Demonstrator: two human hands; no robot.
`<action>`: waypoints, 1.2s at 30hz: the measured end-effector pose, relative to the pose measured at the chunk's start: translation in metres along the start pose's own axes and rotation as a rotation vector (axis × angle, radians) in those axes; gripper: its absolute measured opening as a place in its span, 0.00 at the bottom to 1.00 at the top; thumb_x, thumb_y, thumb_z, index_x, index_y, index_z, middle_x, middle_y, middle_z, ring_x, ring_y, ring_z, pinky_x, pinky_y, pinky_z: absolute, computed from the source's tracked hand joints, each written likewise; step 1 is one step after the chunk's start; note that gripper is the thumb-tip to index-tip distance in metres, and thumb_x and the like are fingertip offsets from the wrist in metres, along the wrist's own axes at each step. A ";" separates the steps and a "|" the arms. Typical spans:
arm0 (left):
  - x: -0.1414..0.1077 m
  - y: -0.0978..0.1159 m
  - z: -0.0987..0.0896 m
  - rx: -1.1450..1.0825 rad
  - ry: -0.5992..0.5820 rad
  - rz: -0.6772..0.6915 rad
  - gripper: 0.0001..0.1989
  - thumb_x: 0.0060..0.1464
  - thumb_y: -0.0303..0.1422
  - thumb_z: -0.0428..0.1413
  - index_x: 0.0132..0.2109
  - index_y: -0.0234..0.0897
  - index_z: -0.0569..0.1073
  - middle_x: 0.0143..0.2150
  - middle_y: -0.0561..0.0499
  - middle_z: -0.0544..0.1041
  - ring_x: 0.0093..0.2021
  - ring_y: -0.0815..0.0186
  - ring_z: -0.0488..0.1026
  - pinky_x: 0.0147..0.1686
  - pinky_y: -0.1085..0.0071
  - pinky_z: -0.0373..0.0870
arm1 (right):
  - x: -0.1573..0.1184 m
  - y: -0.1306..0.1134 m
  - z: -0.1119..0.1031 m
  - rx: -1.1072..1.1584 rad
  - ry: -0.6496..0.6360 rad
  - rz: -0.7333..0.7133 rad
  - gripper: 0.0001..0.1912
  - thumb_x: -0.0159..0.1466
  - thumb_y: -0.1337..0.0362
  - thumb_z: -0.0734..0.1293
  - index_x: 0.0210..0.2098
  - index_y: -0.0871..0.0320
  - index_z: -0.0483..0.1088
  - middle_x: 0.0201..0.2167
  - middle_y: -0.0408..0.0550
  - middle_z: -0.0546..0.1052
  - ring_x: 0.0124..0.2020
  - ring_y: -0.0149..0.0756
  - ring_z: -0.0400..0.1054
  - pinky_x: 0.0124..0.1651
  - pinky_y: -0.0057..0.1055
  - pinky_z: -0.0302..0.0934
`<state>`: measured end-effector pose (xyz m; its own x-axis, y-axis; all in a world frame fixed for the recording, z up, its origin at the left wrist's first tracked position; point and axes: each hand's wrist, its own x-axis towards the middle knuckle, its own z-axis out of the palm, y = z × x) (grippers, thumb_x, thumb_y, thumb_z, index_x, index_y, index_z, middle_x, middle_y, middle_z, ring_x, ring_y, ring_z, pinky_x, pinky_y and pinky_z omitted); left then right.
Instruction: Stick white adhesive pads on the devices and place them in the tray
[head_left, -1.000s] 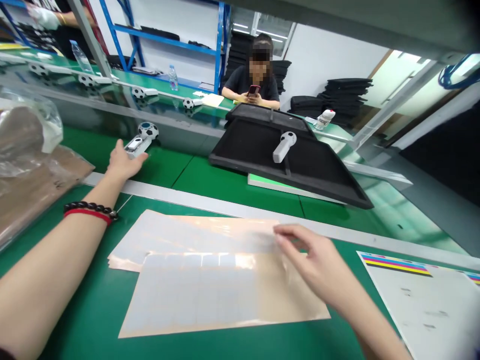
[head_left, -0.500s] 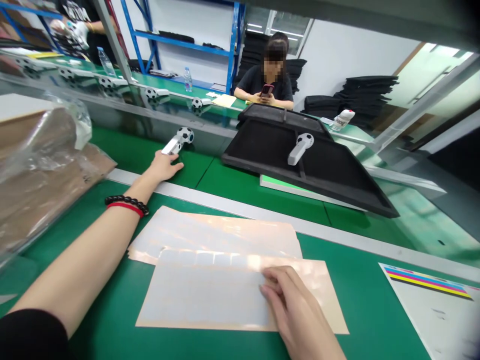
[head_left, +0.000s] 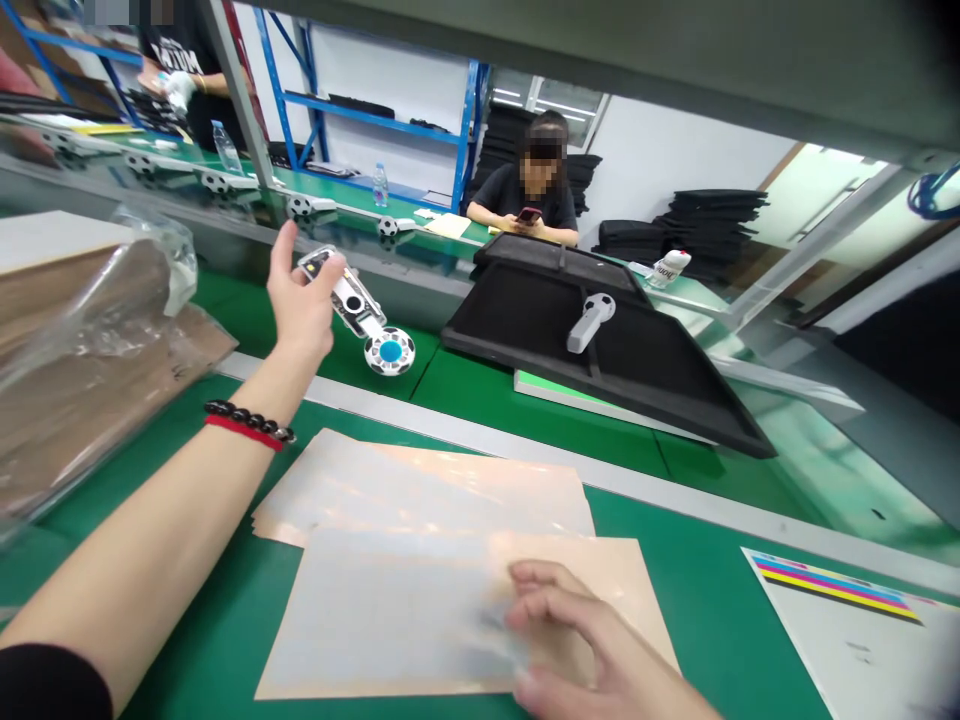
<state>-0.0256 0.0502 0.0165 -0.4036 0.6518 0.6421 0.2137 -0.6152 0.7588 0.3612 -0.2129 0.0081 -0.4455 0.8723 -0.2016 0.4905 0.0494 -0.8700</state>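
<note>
One green desk (head_left: 184, 650) bears overlapping pale sheets (head_left: 390, 610) under the right hand (head_left: 619, 650), its fingers half curled and blur hiding whether they grip anything, while beyond the sheets the left hand (head_left: 296, 305) has fingers closed round a tilted, football-headed gadget (head_left: 361, 312).

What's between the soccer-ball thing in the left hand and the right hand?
In the head view, from the soccer-ball thing to the right hand come green surface, a white strip, then pale sheets.

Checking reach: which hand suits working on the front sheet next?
Right, probably: the right hand is over the front sheet; the left hand holds the football-ended device farther away.
</note>
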 end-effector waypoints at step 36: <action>-0.120 0.189 0.095 0.142 -0.815 0.837 0.07 0.61 0.31 0.55 0.44 0.32 0.71 0.41 0.46 0.81 0.41 0.66 0.80 0.41 0.73 0.77 | 0.028 -0.113 -0.053 0.305 0.346 -0.149 0.08 0.59 0.62 0.75 0.28 0.55 0.73 0.20 0.36 0.73 0.21 0.21 0.66 0.24 0.09 0.63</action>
<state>0.1478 -0.1022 0.0932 0.5869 0.1906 0.7869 0.2605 -0.9647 0.0394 0.3330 -0.1678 0.1249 -0.1935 0.9797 0.0518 0.1753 0.0865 -0.9807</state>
